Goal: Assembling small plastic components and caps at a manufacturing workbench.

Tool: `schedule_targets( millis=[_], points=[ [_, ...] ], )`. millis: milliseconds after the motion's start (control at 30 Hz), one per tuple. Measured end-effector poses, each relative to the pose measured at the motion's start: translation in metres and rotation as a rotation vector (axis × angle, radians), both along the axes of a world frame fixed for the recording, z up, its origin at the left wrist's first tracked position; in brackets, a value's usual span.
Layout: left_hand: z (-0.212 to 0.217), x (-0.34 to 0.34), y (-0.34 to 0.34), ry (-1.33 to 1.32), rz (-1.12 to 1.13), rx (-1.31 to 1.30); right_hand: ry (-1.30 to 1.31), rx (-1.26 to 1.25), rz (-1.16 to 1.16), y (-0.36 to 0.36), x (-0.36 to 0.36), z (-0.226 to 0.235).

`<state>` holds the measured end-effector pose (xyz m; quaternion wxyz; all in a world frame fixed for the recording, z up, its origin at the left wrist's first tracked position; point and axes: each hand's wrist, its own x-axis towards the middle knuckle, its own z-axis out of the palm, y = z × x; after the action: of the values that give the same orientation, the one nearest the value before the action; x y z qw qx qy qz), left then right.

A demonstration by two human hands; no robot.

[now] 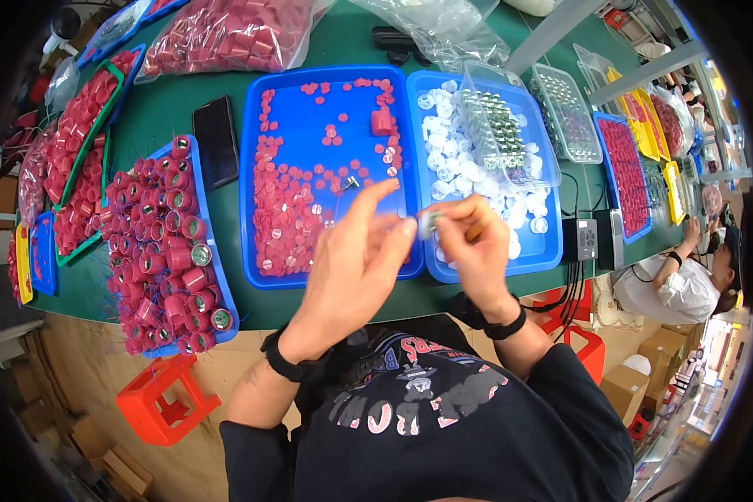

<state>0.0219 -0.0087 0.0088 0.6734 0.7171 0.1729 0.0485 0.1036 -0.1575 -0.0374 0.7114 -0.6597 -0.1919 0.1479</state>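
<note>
Right hand (475,243) pinching a small white cap (427,222) at its fingertips, left hand (356,259) open-fingered just beside it, blue tray of red discs (326,251) and blue tray of white caps (552,255) just beyond the pinch

Your left hand (356,251) is raised over the near edge of the blue tray of red caps (305,268), fingers spread | your right hand (473,243) pinches a small white cap (427,222) just right of that tray | blue tray of white caps (552,251) right of it | black phone (216,140) left of it.
</note>
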Motion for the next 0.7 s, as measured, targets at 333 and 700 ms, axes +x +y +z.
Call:
schedule_targets(
  millis=[333, 700],
  points=[
    [-0.03, 0.108, 0.02, 0.125, -0.054, 1.127, 0.592, 0.424, 0.217, -0.034, 0.038, -0.01],
    [-0.032, 0.1, 0.016, -0.025, 0.036, 0.949, 0.627, 0.419, 0.206, -0.038, 0.035, -0.012]
  ],
)
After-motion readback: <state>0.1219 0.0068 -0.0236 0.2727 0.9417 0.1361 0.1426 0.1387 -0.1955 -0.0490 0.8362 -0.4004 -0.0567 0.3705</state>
